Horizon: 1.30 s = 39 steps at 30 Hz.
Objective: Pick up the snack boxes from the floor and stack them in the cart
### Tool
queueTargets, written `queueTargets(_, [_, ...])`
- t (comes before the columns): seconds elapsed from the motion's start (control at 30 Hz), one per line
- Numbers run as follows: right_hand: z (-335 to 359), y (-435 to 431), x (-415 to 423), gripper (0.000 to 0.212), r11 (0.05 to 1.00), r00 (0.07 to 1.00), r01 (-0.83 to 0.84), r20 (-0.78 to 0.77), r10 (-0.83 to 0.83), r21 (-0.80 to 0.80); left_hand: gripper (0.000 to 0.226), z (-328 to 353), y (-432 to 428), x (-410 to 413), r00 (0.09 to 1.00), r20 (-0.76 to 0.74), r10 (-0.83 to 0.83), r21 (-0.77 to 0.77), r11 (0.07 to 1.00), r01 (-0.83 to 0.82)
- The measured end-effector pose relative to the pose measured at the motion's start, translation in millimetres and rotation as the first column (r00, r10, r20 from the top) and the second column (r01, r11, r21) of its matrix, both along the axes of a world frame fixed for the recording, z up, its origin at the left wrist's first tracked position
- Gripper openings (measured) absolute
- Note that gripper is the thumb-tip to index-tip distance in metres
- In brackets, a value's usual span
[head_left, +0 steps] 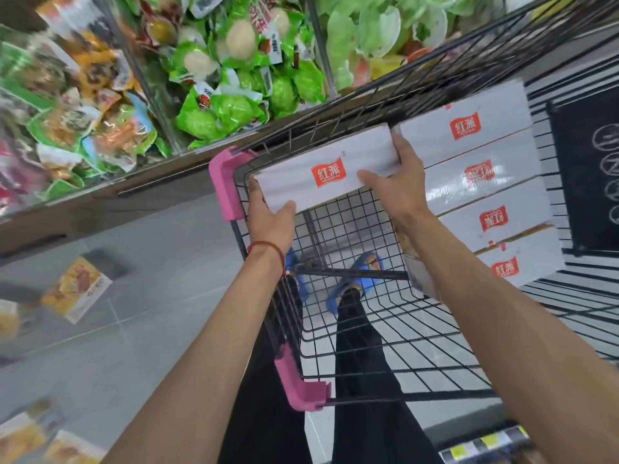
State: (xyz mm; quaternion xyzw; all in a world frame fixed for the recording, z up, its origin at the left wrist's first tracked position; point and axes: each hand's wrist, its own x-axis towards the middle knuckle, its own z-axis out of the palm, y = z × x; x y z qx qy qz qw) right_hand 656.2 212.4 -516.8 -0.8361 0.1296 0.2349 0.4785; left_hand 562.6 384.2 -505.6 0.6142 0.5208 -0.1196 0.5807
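I hold a white snack box (321, 162) with a red logo over the black wire cart (355, 329). My left hand (269, 217) grips the box's left end, thumb on its face. My right hand (398, 180) grips its right end, fingers wrapped over the edge. Several white boxes of the same kind (485, 192) stand stacked inside the cart along its right side. More snack boxes with orange pictures lie on the grey floor, one (75, 289) at the left and others (40, 440) at the bottom left.
A shelf of bagged snacks (201, 68) runs along the top left, close to the cart. Pink corner guards (227, 182) cap the cart's rim. My legs and blue sandals (355, 279) show through the wire mesh. A dark sign panel (589, 169) hangs at the right.
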Motion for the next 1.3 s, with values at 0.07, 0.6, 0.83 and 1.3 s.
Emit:
queueTargets(0.07, [-1, -2, 0, 0.091, 1.0, 1.0, -0.026, 0.008, 0.026, -0.014, 0.082, -1, 0, 1, 1.0, -0.003, 0.006, 0.017, 1.0, -0.006])
queueTargets(0.6, [52, 32, -71, 0.051, 0.96, 0.961, 0.276, -0.011, -0.275, 0.056, 0.05, 65, 15, -5, 0.975, 0.093, -0.201, -0.059, 0.977, 0.207])
queueTargets(0.83, [111, 42, -111, 0.039, 0.952, 0.961, 0.271, -0.089, -0.261, 0.144, 0.037, 116, 37, -34, 0.973, 0.121, -0.196, -0.11, 0.972, 0.21])
queueTargets(1.3, [189, -3, -205, 0.029, 0.905, 0.983, 0.117, -0.178, -0.046, 0.408, 0.02, 218, -13, -190, 0.957, 0.236, 0.169, -0.127, 0.982, -0.142])
